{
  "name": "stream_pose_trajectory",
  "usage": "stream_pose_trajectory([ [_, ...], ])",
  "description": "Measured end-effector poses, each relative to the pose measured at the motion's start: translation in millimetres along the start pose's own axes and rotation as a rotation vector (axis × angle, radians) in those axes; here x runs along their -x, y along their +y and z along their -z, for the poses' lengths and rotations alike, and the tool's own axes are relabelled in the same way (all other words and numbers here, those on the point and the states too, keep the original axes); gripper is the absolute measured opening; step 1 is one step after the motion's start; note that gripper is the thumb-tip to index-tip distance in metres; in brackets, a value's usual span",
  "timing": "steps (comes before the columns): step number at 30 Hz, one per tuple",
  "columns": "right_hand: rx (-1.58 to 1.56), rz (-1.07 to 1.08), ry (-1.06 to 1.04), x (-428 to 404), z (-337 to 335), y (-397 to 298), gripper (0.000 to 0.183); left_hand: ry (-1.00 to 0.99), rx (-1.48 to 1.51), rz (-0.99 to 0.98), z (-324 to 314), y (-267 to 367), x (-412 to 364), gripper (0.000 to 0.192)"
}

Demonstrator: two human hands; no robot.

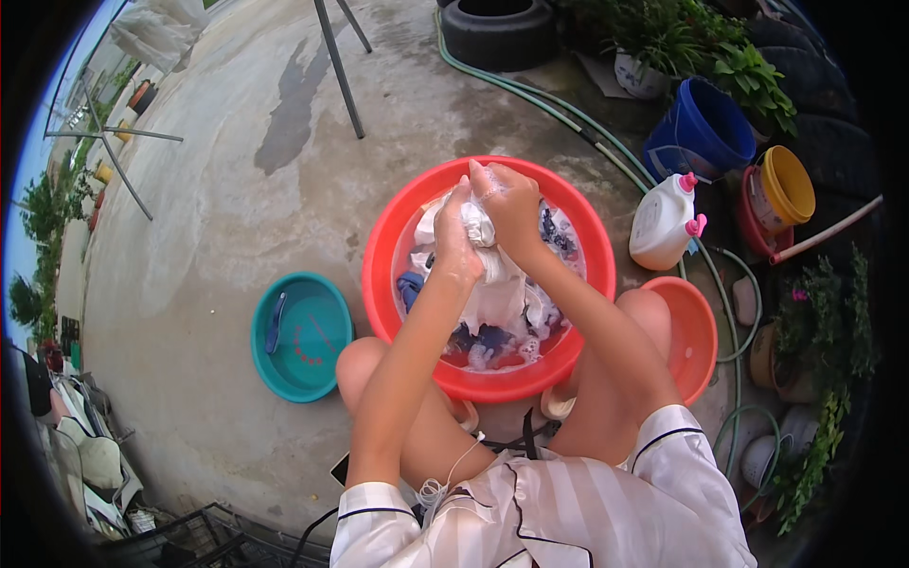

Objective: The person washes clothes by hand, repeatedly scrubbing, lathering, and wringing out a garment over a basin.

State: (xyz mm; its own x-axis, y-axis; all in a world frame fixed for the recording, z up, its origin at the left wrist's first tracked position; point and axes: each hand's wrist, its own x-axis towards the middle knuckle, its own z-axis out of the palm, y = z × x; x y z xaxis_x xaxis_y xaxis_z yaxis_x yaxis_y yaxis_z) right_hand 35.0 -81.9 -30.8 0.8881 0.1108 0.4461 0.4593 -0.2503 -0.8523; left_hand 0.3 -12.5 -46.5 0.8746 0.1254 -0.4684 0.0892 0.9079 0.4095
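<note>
A large red plastic basin (387, 305) stands between my knees, holding sudsy water and wet clothes. Above its far half, both hands grip one wet white garment (490, 284) whose lower part hangs into the basin. My left hand (456, 238) is on the garment's left side, with foam on the wrist. My right hand (508, 206) is closed over its upper right part, foam on the knuckles. Dark blue patterned cloth (557, 231) and a blue cloth (410, 287) lie in the suds around the white one.
At the left is a teal basin (302, 389) with a blue-handled brush (276, 323). To the right stand an orange basin (699, 341), a white detergent jug (657, 224), a blue bucket (699, 131) and a yellow bucket (795, 184). A green hose (561, 106) curves across the concrete.
</note>
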Motion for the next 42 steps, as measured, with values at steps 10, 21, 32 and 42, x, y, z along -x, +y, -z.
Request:
stream_pose_trajectory([
  [10,0.076,0.063,-0.031,-11,-2,10,0.025,-0.096,0.062,0.059,-1,1,2,0.022],
  [21,0.076,0.087,-0.299,9,6,-17,0.063,-0.205,-0.020,-0.235,13,38,-11,0.059],
  [32,-0.151,-0.155,-0.419,-7,20,0,0.044,-0.222,-0.358,-0.217,0,44,2,0.037],
  [42,-0.676,-0.364,-0.118,-28,42,-14,0.019,-0.363,-0.879,0.020,-6,53,23,0.037],
])
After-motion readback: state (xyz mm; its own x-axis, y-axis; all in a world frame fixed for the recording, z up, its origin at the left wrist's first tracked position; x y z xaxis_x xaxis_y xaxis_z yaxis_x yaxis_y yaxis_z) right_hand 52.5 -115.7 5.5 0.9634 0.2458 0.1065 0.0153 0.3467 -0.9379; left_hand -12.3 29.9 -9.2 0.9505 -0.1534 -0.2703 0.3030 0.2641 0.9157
